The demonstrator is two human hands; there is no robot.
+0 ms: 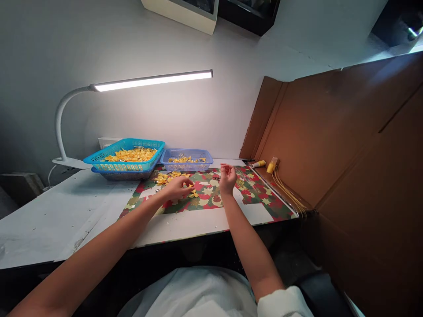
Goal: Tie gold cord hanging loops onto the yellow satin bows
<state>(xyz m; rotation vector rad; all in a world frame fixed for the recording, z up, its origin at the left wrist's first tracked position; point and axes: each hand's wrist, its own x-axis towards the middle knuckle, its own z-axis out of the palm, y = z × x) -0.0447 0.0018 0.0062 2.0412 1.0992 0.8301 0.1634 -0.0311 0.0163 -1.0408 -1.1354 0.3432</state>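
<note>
My left hand (178, 187) reaches over a patterned red and green mat (257, 193), its fingers closed round a small yellow bow-shaped piece (191, 185). More yellow pieces (167, 177) lie loose on the mat just behind it. My right hand (227, 177) is raised above the mat, fingers curled and pinched together; what they hold is too small to make out.
A turquoise basket (127, 155) heaped with yellow pieces stands at the back left on another basket. A blue basket (187, 159) holds a few more. A white desk lamp (148, 81) arches overhead. Brown cardboard (330, 141) walls the right side, with yellow cords (286, 187) beside it.
</note>
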